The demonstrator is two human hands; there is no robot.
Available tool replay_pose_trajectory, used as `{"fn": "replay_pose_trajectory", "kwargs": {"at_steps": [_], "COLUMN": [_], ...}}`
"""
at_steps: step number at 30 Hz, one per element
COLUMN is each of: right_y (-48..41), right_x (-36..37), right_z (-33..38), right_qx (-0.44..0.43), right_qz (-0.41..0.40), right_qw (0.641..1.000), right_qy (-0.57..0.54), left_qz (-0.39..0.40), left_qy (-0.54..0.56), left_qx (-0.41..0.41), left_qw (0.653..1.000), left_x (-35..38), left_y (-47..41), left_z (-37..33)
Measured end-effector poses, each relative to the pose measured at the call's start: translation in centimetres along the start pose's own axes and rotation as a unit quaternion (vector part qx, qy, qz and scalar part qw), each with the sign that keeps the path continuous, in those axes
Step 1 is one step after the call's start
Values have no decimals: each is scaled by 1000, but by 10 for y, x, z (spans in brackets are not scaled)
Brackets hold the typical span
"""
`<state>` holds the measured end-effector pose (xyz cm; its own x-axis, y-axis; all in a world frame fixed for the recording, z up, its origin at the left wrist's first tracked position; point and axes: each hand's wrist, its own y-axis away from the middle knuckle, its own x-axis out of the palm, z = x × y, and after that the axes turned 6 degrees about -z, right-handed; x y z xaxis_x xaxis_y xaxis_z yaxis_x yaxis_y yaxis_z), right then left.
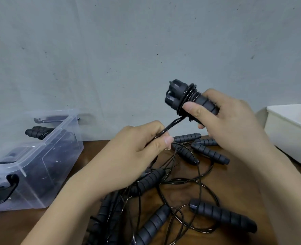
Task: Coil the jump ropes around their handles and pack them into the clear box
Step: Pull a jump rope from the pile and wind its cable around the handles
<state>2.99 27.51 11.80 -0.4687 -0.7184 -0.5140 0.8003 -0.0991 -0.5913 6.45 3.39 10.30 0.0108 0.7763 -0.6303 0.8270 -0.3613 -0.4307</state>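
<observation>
My right hand (pixel 224 114) grips a pair of black ribbed jump rope handles (pixel 183 96), held together and raised above the table, with a few turns of thin black rope wound near their top ends. My left hand (pixel 139 147) pinches the loose doubled rope (pixel 172 123) just below the handles, pulling it taut down to the left. A tangle of several more black handles and thin ropes (pixel 181 183) lies on the brown table beneath my hands. The clear box (pixel 45 156) stands at the left with one coiled jump rope (pixel 38 132) inside.
A white plastic tub (pixel 287 131) sits at the right edge of the table. The clear box has black latch handles (pixel 6 188) on its near end. A grey wall rises close behind the table. Loose handles spread toward the front edge.
</observation>
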Motion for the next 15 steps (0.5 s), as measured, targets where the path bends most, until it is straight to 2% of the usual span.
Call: {"fn": "replay_pose_trajectory", "kwargs": {"at_steps": [4, 8, 11, 15], "right_y": [-1, 5, 13, 19], "right_x": [8, 16, 18, 10], "right_z": [-6, -3, 4, 17], "right_qx": [-1, 3, -2, 8], "right_qz": [74, 199, 306, 451], "right_qw": [996, 978, 952, 889], "right_qy": [54, 59, 29, -78], "left_qz": [-15, -38, -87, -134], "left_qy": [-22, 18, 54, 84], "left_qx": [22, 29, 27, 13], "left_qw": [999, 999, 994, 987], "left_x": [-17, -30, -36, -44], "left_y": [5, 8, 8, 5], "left_z": [-8, -4, 0, 6]}}
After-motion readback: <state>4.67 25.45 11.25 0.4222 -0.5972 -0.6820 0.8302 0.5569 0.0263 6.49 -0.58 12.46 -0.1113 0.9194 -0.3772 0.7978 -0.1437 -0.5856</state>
